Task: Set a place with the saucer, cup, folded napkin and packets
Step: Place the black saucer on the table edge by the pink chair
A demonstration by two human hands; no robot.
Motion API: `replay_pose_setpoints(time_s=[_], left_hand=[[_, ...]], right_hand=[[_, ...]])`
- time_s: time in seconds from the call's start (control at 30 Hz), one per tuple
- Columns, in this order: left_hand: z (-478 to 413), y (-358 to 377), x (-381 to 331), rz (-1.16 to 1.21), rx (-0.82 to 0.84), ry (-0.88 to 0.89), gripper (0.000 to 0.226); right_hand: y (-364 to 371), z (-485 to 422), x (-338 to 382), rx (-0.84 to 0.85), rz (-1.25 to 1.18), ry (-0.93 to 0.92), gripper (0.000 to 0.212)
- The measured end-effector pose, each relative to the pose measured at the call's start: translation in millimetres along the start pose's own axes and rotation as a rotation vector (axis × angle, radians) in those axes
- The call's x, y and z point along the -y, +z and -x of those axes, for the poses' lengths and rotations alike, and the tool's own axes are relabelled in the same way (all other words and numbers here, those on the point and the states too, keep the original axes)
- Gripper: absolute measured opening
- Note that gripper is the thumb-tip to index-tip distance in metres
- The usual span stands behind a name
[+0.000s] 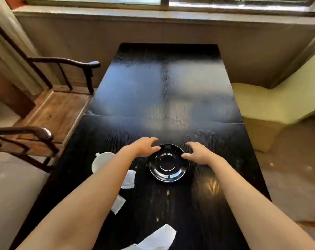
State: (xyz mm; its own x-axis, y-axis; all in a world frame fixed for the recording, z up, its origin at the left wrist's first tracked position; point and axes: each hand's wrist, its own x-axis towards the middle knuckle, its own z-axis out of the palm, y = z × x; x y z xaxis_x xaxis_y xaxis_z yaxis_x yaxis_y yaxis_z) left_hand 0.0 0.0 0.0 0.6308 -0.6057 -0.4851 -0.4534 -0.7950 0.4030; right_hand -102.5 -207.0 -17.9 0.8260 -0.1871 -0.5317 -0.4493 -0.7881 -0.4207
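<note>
**Operator:** Report the position of the saucer [168,163] and the state of both hands.

**Checker:** The black saucer lies flat on the dark worktop [216,204], on the centre line and in the half nearer the near edge. The left hand [146,147] and the right hand [198,152] flank its far rim. The fingers [155,148] of the left hand touch the rim at the far left; the thumb of the right hand meets it at the far right. Neither hand is clenched. Both are spread and partly curled, and whether they pinch the rim or only rest against it cannot be determined.

**Operator:** Locate the remaining items.

**Checker:** The white cup [100,161] stands toward the left edge, partly hidden by the left forearm. Two packets [128,179] lie between the cup and the saucer and nearer the near edge. The napkin [158,238] lies at the near edge; its fold state is unclear.

**Operator:** State the hazards.

**Checker:** Judgement only. The saucer is glossy and the worktop polished; uneven pressure could make it slide or tip. The left forearm passes just beside the cup, and a sideways sweep could knock it over or off the left edge. It could also scatter the packets.
</note>
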Motion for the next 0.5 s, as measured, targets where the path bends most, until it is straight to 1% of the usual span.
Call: replay_pose_setpoints(time_s=[0.13,0.23,0.37,0.5], left_hand=[[2,19,9,0.059,0.030,-0.042,0.056],[3,36,14,0.128,0.020,-0.065,0.055],[3,60,20,0.228,-0.086,-0.107,0.070],[3,74,20,0.434,-0.185,-0.130,0.070]], right_hand=[[31,0,-6,0.009,-0.035,0.043,0.073],[47,-1,-9,-0.067,-0.076,0.038,0.074],[62,3,-12,-0.167,-0.244,0.034,0.071],[68,8,-10,-0.207,-0.436,0.052,0.068]])
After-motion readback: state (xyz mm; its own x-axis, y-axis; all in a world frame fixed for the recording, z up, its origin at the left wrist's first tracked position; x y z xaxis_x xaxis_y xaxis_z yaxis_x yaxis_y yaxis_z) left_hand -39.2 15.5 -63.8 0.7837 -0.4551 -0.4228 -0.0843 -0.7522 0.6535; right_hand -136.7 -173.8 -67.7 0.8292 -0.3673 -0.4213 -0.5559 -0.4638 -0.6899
